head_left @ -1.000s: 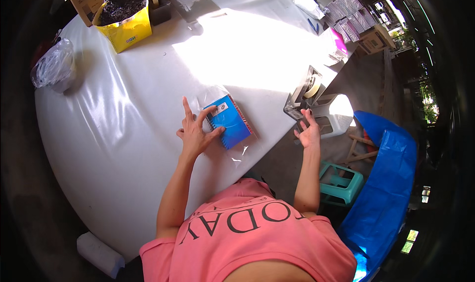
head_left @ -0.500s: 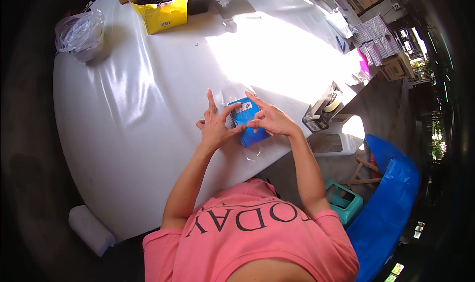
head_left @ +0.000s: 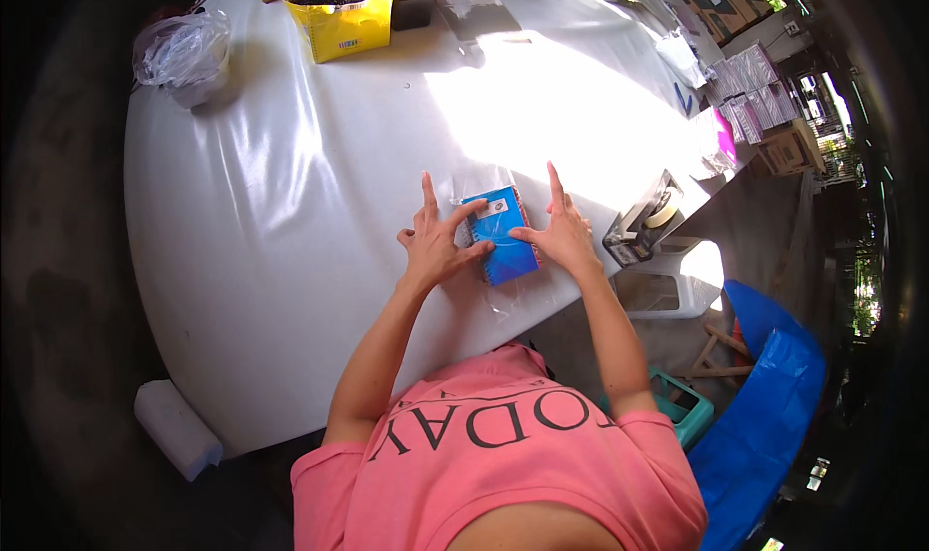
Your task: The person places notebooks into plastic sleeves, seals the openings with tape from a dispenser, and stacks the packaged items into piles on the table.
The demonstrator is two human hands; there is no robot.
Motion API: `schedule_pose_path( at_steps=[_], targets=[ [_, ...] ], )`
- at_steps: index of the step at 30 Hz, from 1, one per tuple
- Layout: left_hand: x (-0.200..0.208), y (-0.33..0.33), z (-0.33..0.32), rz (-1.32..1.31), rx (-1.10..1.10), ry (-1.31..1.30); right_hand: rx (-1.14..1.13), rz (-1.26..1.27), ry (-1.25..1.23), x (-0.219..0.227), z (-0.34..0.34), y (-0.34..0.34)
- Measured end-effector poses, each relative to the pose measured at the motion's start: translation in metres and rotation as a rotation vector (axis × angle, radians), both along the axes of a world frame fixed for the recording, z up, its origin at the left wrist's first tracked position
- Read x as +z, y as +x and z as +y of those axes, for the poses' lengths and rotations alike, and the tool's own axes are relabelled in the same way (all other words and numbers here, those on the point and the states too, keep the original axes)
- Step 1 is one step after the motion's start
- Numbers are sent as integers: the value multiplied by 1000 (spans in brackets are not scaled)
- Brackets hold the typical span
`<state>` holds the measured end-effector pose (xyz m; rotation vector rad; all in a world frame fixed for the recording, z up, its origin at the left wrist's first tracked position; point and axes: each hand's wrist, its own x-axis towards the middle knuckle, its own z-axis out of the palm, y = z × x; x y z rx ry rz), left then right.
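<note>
A small blue spiral notebook (head_left: 513,253) lies on the white-covered table, with a pale label near its top. Clear plastic wrap (head_left: 495,178) surrounds it and sticks out past its top and bottom ends. My left hand (head_left: 435,243) is at the coil side, fingers apart, with the index finger and thumb touching the wrapped cover. On the opposite side, my right hand (head_left: 563,234) is spread, its thumb tip at the notebook's right part and its index finger pointing up. Neither hand grips the notebook.
A tape dispenser (head_left: 650,217) stands at the table's right edge, above a white stool (head_left: 668,290). A yellow container of dark bits (head_left: 348,29) and a plastic bag (head_left: 189,58) are at the far left. Stacked notebooks (head_left: 745,77) sit far right; strong sunlight glares across the tabletop.
My right hand has drawn back to the right off the notebook and opened, uncovering more of the cover. My left hand keeps its place beside the coil. The whole view has shifted slightly.
</note>
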<state>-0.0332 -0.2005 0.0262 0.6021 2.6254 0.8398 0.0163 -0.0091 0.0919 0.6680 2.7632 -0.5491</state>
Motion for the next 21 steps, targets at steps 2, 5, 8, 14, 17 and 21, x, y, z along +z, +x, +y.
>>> schedule_pose_path(
  at_steps=[2, 5, 8, 14, 17, 21],
  targets=[
    [-11, 5, 2, -59, 45, 247, -41, 30, -347, -60, 37, 18],
    [-41, 22, 11, -364, 265, 782, 12, 171, -868, -55, 16, 14],
    [-3, 53, 27, -605, 255, 1160, -23, 312, -1063, -52, 5, 20],
    [2, 71, 25, 206, 23, 945, 305, 567, -900, -26, 9, 37],
    [-13, 76, 26, -120, 143, 1172, 257, 457, -1108, -34, 8, 45],
    [-11, 67, 17, 18, 114, 902, 283, 542, -1089, -11, 16, 53]
  ],
)
